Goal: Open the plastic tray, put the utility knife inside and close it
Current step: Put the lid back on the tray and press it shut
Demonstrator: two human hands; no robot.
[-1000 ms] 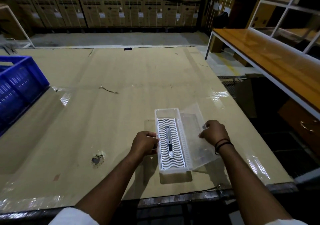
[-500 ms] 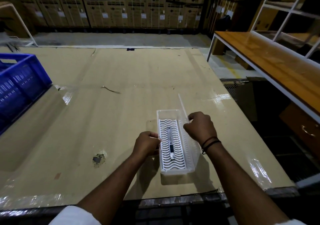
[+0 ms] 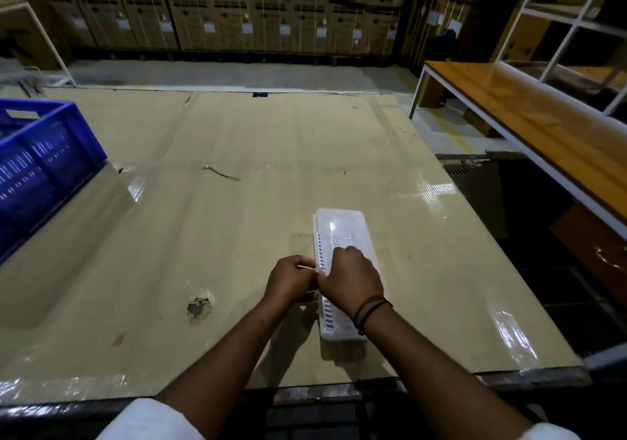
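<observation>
The white plastic tray [image 3: 342, 224] lies lengthwise near the front of the table, its clear lid now down over the top. My right hand [image 3: 349, 280] rests on the lid with fingers curled over the tray's left edge. My left hand [image 3: 290, 280] grips the tray's left side, touching the right hand. The utility knife is hidden under the lid and my right hand.
A blue crate [image 3: 37, 165] stands at the table's left edge. The cardboard-covered table [image 3: 237, 185] has a torn spot [image 3: 198, 307] left of my hands. A wooden bench [image 3: 543, 127] with a white frame runs along the right. Stacked cartons [image 3: 254, 9] line the back wall.
My right hand swung the clear lid from the tray's right side up and over, down onto the tray. The knife, seen lying inside before, is now covered. My left hand stayed at the left edge.
</observation>
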